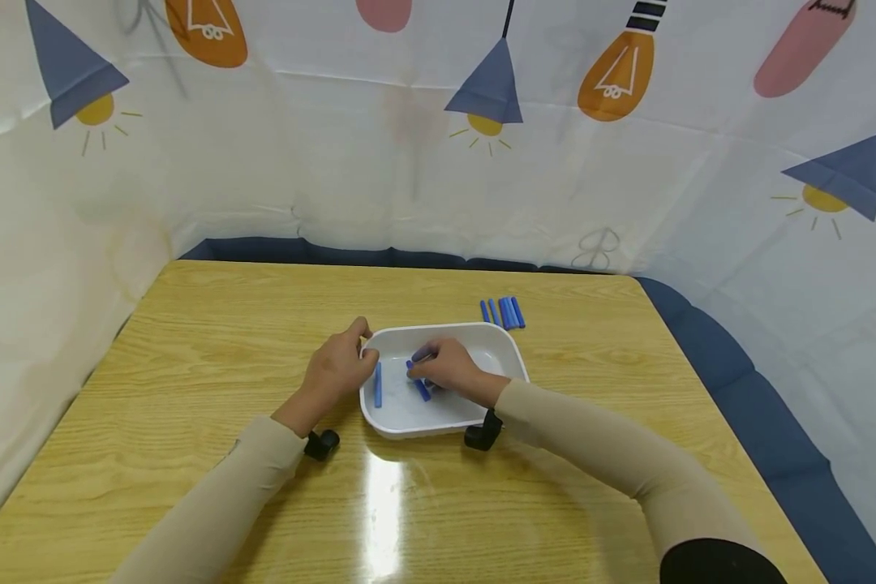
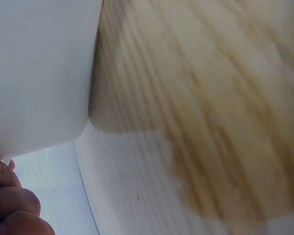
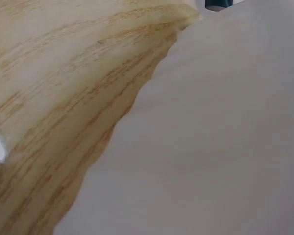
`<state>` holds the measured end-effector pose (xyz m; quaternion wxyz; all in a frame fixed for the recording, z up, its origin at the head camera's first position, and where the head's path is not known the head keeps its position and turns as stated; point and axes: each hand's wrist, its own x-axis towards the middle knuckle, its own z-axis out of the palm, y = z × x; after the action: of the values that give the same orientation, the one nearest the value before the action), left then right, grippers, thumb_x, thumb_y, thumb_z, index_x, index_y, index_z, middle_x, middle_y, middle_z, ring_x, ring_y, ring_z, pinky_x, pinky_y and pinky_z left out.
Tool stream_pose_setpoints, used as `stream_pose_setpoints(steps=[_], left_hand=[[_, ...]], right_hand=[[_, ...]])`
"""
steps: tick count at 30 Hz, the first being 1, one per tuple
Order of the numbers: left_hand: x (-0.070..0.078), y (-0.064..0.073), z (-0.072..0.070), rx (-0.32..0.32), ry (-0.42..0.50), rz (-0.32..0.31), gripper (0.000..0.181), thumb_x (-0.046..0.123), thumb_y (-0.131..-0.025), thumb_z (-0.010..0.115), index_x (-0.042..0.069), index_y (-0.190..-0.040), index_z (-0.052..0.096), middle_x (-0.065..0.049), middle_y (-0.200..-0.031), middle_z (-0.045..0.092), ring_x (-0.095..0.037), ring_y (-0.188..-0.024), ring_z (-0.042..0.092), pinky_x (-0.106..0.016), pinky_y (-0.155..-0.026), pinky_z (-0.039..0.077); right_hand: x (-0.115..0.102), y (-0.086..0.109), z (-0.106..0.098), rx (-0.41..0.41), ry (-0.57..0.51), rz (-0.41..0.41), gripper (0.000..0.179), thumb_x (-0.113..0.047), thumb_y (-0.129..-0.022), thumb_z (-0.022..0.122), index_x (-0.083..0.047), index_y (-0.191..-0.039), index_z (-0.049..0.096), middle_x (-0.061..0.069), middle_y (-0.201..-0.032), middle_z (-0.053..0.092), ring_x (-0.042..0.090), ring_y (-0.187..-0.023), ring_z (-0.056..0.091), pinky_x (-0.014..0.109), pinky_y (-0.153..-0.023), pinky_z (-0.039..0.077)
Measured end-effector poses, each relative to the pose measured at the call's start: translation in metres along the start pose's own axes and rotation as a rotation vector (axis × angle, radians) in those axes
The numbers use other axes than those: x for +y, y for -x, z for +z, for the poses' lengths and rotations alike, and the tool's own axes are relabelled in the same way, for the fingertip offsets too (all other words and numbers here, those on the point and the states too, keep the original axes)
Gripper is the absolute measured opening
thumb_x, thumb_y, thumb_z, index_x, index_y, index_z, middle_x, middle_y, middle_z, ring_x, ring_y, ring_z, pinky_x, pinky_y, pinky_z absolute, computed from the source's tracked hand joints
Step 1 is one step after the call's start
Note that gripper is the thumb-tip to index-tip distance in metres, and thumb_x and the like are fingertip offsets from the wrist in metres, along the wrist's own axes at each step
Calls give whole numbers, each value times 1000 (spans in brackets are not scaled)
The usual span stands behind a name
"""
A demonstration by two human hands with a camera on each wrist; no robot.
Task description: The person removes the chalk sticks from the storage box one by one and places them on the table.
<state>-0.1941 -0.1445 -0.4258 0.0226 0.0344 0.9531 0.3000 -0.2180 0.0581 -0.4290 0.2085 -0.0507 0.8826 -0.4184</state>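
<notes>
A white rectangular tray (image 1: 401, 420) stands on the table. My left hand (image 1: 334, 369) grips its left rim near the far corner, thumb on the inner side; curled fingers (image 2: 14, 205) show below the tray wall in the left wrist view. Inside the tray, my right hand (image 1: 453, 369) pinches a short, slim blue stick (image 1: 422, 391) with thumb and fingertips, and the stick slants over the tray floor. A lighter blue stick (image 1: 378, 385) lies along the left inner wall. Part of the tray floor is hidden under my right hand.
Several blue sticks (image 1: 512, 313) lie side by side on the wooden table (image 1: 248, 324), just beyond the tray's far right corner. A white curtain (image 1: 336, 162) printed with lamps and bulbs hangs behind the table's far edge. Black wrist cameras sit near the tray's front.
</notes>
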Motion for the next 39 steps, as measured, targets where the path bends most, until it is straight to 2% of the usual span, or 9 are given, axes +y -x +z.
stream_pose_setpoints(steps=[4,11,28,39], left_hand=[[0,0,0,-1,1,1,30,25,-87,48,13,-115,49,-5,-67,54,-18,-54,48,-28,-46,35],[0,1,0,1,2,8,30,25,-88,48,12,-115,49,-5,-67,54,-18,-53,47,-28,-46,35],[-1,1,0,21,4,18,30,25,-88,48,13,-115,50,-5,-67,54,-18,-53,47,-28,-46,35],[0,1,0,0,10,-3,30,25,-88,49,13,-116,49,-5,-69,54,-18,-55,48,-28,-47,35]], right_hand=[[1,0,2,21,68,-24,35,-26,-73,80,-11,-102,71,4,-83,69,14,-65,62,26,-56,50],[2,0,4,43,166,-78,36,-26,-73,81,-9,-102,70,2,-90,68,12,-70,62,24,-61,50],[2,-1,4,23,223,-157,35,-17,-69,82,-6,-101,71,2,-83,68,11,-67,62,23,-59,51],[1,1,8,22,306,-206,32,-11,-71,77,-6,-101,70,1,-82,66,10,-66,61,22,-57,51]])
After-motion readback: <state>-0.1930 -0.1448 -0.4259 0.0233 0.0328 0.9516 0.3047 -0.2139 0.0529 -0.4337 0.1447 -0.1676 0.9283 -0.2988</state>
